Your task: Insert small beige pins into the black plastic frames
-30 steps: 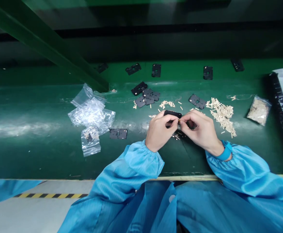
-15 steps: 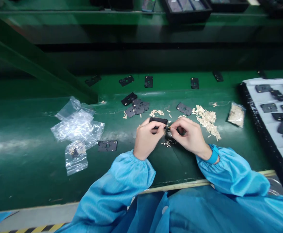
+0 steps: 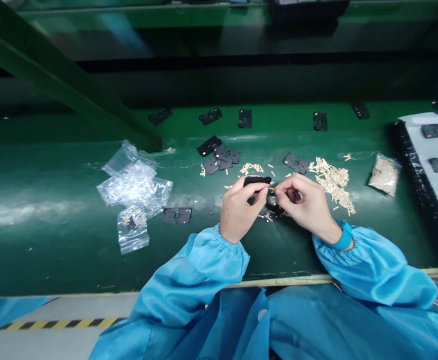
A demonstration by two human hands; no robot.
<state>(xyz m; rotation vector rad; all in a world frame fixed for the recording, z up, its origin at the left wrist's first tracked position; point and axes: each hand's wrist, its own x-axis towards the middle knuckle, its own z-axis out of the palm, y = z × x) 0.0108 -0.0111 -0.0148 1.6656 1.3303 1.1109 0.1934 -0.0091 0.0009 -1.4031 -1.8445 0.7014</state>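
My left hand [image 3: 242, 206] is closed on a flat black plastic part [image 3: 257, 180], tilted up above the bench. Beside it, my right hand [image 3: 306, 201] pinches a tiny yellowish piece [image 3: 273, 189] at the edge of that part. What the piece is exactly is too small to tell. Below the hands lies a scatter of small dark and pale bits [image 3: 267, 216], partly hidden by my fingers. A pile of small beige strips [image 3: 332, 180] spreads to the right of my right hand, with a smaller heap [image 3: 251, 168] behind the hands.
Clear plastic bags [image 3: 134, 182] lie at left, near a flat black part [image 3: 177, 215]. More black parts [image 3: 222, 157] are stacked behind. A filled bag [image 3: 384, 174] and a white-lined tray [image 3: 421, 150] stand at right. A green post [image 3: 91, 107] slants down at left.
The whole view has shifted, so bench items appear further right and slightly higher. Both hands stay close together, still holding the black plastic part and the yellowish piece.
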